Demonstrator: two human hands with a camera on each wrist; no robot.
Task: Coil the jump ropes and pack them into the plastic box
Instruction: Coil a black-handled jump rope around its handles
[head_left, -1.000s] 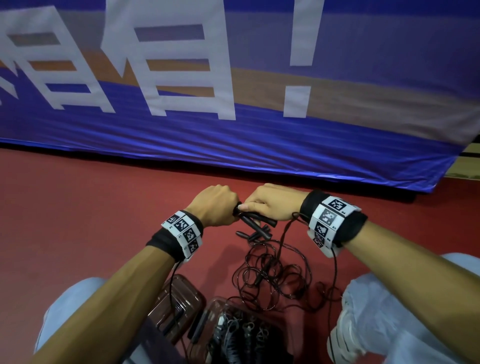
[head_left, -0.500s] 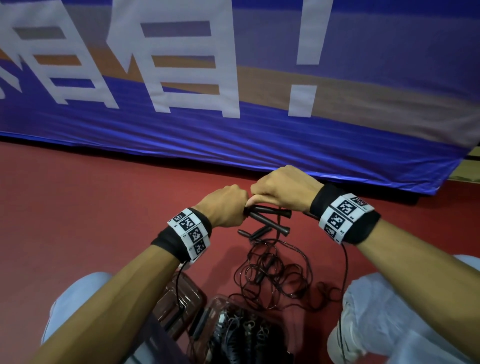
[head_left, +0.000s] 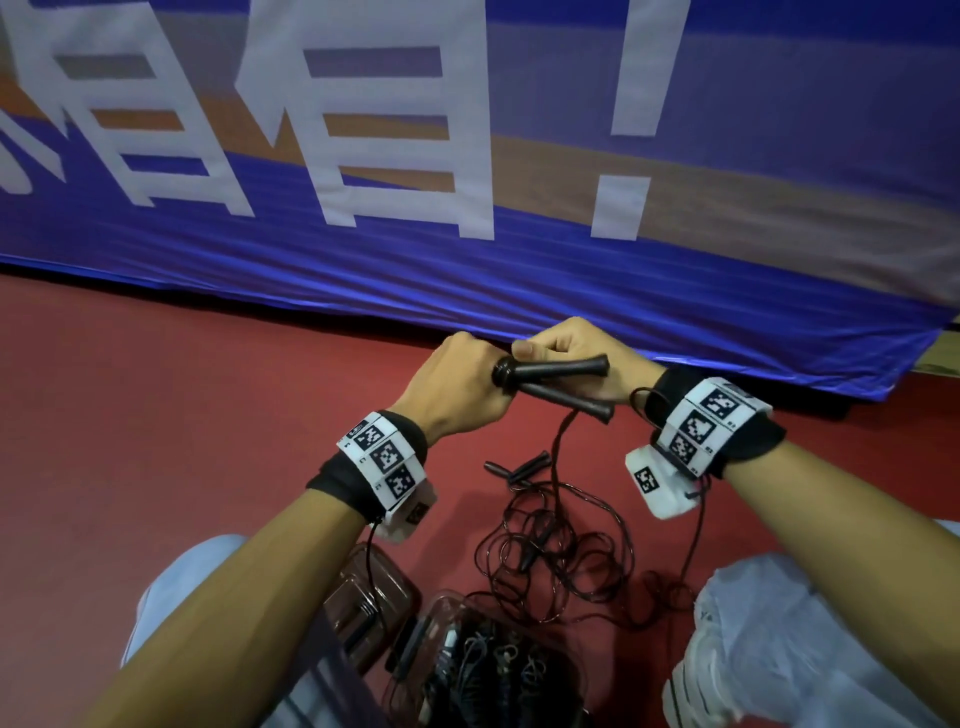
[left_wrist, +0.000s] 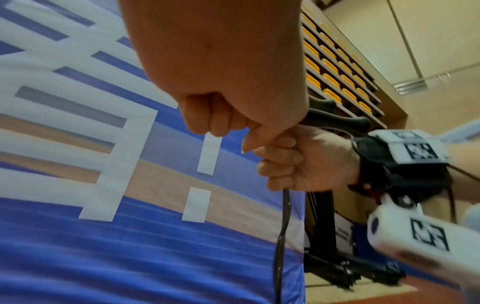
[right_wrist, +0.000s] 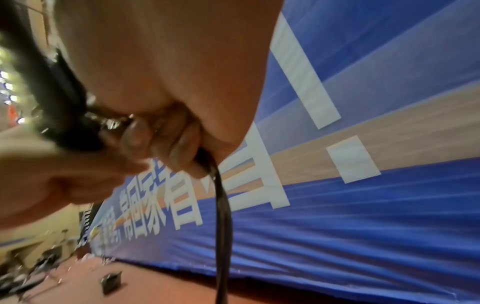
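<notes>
A red floor (head_left: 156, 441) runs up to a long blue banner (head_left: 519, 270) with large white characters, which hangs as a wall across the far side. In the left wrist view, racks of orange seats (left_wrist: 335, 67) rise behind the banner's right end, under a beige wall.

Between the banner and the person's knees the floor is open to the left of the hands. Nearer the person than the banner, a loose tangle of jump ropes (head_left: 550, 556) lies on the floor with spare handles (head_left: 519, 467) at its far edge. Just nearer still stands the clear plastic box (head_left: 483, 670), dark coiled ropes inside, and its lid (head_left: 374, 597) lies beside it on the left.

Both hands meet in the air just in front of the banner's lower hem. The left hand (head_left: 457, 389) is clenched around the cord ends of two black handles (head_left: 561, 384), which fan out to the right. The right hand (head_left: 566, 353) curls its fingers round the cord (left_wrist: 281, 236), which hangs down from the fist toward the tangle.
</notes>
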